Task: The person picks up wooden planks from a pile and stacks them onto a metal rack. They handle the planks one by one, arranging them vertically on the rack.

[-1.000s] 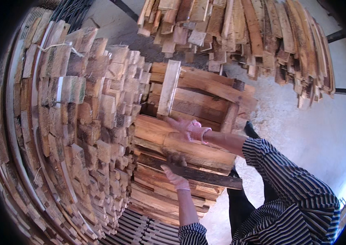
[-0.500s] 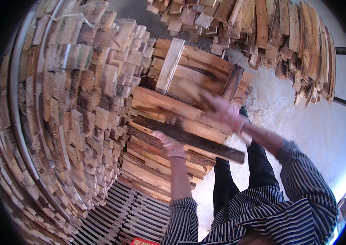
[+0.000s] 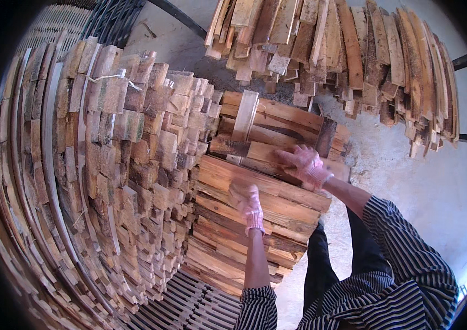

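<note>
A low stack of long wooden boards point(image 3: 228, 224) lies in front of me, its boards side by side. Over its middle is my left hand point(image 3: 248, 204) in a pale pink glove, fingers smeared by motion; whether it touches the wood I cannot tell. My right hand point(image 3: 306, 165), gloved alike, has its fingers apart over a board point(image 3: 261, 152) in the far part of the stack. Beyond it, a short pale slat point(image 3: 245, 115) and a short dark slat point(image 3: 326, 136) lie crosswise on the boards.
A tall wall of stacked timber point(image 3: 134, 143) rises close on the left, with a white string point(image 3: 107, 77) on it. Another pile of boards point(image 3: 349, 49) stands at the far right. Dark slatted racks point(image 3: 181, 300) lie near the lower edge. Pale floor point(image 3: 404, 176) shows on the right.
The long dark board under my left hand no longer lies across the near boards. My right hand has come down onto the far part of the stack. The view has shifted.
</note>
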